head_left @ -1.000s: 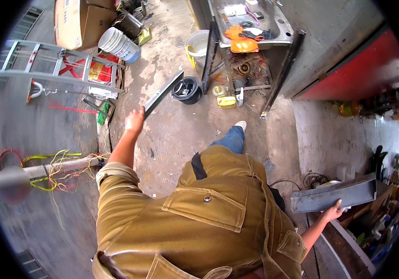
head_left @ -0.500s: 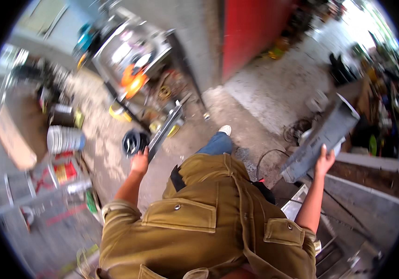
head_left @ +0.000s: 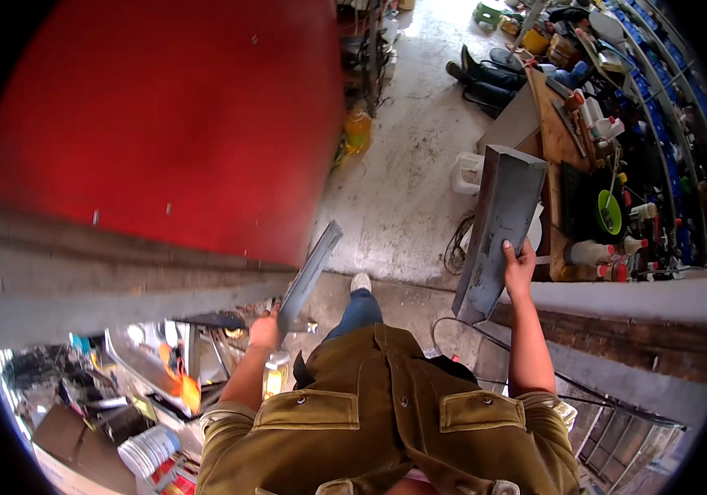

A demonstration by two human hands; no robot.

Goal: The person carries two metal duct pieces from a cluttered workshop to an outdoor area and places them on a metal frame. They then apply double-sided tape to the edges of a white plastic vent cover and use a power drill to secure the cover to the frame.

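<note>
My left hand [head_left: 265, 329] is closed round the lower end of a narrow grey metal strip [head_left: 310, 268], which slants up and to the right in front of the red panel. My right hand [head_left: 519, 268] grips the right edge of a wider grey metal channel [head_left: 497, 219], thumb on its face and fingers partly hidden behind. The channel has raised sides and scuffed paint, and is held tilted on my right. The two metal pieces are apart, with my stepping foot in a white shoe [head_left: 361, 283] between them.
A large red panel [head_left: 164, 124] fills the left. On the right stands a wooden-topped bench [head_left: 559, 132] with bottles and a green bowl [head_left: 609, 212]. A white container [head_left: 467, 173] and black boots [head_left: 485, 82] are on the floor ahead. Cables [head_left: 456, 247] lie near the doorway.
I have turned right and stepped toward the doorway. The red panel now fills the left, and the sink and buckets have shifted to the lower left. Both hands keep their metal pieces.
</note>
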